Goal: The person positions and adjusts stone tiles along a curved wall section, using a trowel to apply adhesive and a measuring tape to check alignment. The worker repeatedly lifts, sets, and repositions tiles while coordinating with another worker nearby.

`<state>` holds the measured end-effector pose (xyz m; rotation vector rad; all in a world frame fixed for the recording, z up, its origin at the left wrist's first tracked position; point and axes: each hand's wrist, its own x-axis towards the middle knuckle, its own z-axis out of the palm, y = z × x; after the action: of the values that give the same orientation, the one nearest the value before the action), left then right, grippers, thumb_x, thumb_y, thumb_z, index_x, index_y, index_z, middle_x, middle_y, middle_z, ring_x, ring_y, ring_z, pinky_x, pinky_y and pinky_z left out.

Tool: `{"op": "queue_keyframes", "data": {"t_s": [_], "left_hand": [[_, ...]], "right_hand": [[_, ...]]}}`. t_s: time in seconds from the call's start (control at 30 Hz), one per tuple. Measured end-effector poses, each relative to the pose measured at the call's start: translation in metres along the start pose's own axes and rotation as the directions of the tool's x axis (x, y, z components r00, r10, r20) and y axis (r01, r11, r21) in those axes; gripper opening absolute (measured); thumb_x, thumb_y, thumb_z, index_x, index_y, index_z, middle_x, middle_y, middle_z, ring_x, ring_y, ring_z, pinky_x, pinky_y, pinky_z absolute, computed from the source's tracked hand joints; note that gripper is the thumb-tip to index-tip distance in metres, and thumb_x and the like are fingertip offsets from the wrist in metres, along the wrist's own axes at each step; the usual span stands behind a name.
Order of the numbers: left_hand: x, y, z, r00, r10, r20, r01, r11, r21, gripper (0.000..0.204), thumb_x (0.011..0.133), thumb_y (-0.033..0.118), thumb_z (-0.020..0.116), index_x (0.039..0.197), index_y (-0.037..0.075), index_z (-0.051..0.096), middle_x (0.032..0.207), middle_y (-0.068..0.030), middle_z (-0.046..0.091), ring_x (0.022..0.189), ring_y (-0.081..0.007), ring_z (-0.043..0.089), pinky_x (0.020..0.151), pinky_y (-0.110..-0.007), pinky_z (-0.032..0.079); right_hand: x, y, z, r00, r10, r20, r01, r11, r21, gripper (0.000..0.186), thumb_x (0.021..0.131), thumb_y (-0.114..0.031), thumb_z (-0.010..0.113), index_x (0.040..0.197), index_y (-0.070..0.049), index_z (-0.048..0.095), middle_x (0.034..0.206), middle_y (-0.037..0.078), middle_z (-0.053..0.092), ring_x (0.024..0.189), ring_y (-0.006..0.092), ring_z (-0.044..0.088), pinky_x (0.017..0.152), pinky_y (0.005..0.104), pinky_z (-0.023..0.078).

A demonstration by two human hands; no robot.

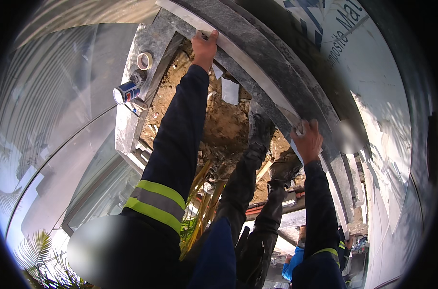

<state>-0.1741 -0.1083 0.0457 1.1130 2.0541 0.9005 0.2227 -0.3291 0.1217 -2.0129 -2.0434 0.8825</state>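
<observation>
A long pale strip curves along a grey marbled stone slab. My left hand is closed on the strip's near edge toward its upper end, with the thumb on top. Farther down on the right, my right hand is closed at the same strip, fingers bent over the edge. Beside its fingers a light, flat pointed piece shows; I cannot tell what it is. My feet are down in the soil bed inside the stone border.
On the left stone ledge sit a tape roll, a blue-and-white can and small tools. Broken white pieces lie on the soil. Plants grow near my legs. A person in blue is at lower right.
</observation>
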Motion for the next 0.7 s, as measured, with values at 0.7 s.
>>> {"op": "queue_keyframes", "data": {"t_s": [0.7], "left_hand": [[0.127,-0.064,-0.059,0.725,-0.579,0.373,0.599,0.797,0.072,0.059,0.095,0.037,0.074,0.14,0.01,0.048,0.142,-0.0138,0.053,0.129,-0.0238,0.051,0.089,-0.039,0.045]], "right_hand": [[-0.125,0.066,-0.003,0.871,0.488,-0.047,-0.477,0.865,0.155,0.071,0.08,-0.02,0.078,0.145,-0.018,0.051,0.139,0.015,0.044,0.088,0.0326,0.069,0.076,0.0439,0.058]]}}
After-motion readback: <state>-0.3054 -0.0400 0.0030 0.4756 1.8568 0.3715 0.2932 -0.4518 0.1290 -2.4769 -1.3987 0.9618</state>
